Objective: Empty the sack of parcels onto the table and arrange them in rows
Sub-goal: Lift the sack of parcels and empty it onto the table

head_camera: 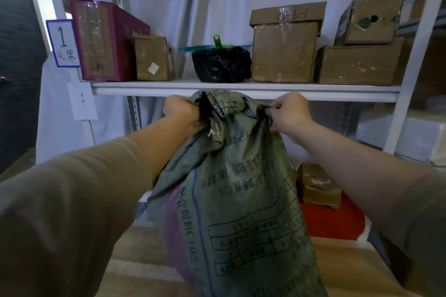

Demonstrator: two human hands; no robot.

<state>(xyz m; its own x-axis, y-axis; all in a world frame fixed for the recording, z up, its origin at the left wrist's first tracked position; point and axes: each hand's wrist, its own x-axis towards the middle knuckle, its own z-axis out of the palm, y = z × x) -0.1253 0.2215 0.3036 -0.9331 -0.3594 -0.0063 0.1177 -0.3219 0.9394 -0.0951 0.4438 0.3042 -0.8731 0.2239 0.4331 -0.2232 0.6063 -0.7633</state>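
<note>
A grey-green woven sack [236, 200] with dark printed characters hangs upright in front of me, bulging below. My left hand [181, 111] grips the bunched top edge on the left side. My right hand [287, 113] pinches the top edge on the right side. The sack's mouth is gathered between both hands, just below the shelf board. Its contents are hidden, and its bottom runs out of view.
A white metal rack [241, 90] stands close ahead. Its shelf carries a maroon box [101, 41], several brown cartons [284, 55] and a black-wrapped bundle [220, 62]. Lower right lie a red box [330, 219] and flat cardboard packets [318, 188]. A "1" label [63, 43] hangs at left.
</note>
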